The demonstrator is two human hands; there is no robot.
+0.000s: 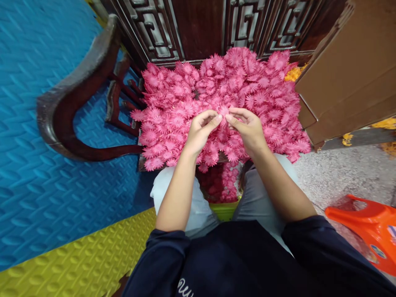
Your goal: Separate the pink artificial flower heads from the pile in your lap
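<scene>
Between my two hands is a pink artificial flower (223,110), pinched at its edges over the pile. My left hand (202,126) closes thumb and forefinger on its left side. On the other side, my right hand (247,126) grips it the same way, with thumb and forefinger together. Below and around both hands spreads a thick heap of pink artificial flowers (260,99), covering most of a dark wooden seat (142,164). More pink flowers (229,181) lie lower down between my knees, above a yellow-green tub or stool edge (224,211).
A curved dark wooden armrest (58,119) stands at the left, over blue mats (102,189) and a yellow mat (93,247). Carved wooden panels (198,29) rise behind the flowers. At the right are a brown cardboard box (349,74), orange flowers (293,73) and an orange plastic stool (371,227).
</scene>
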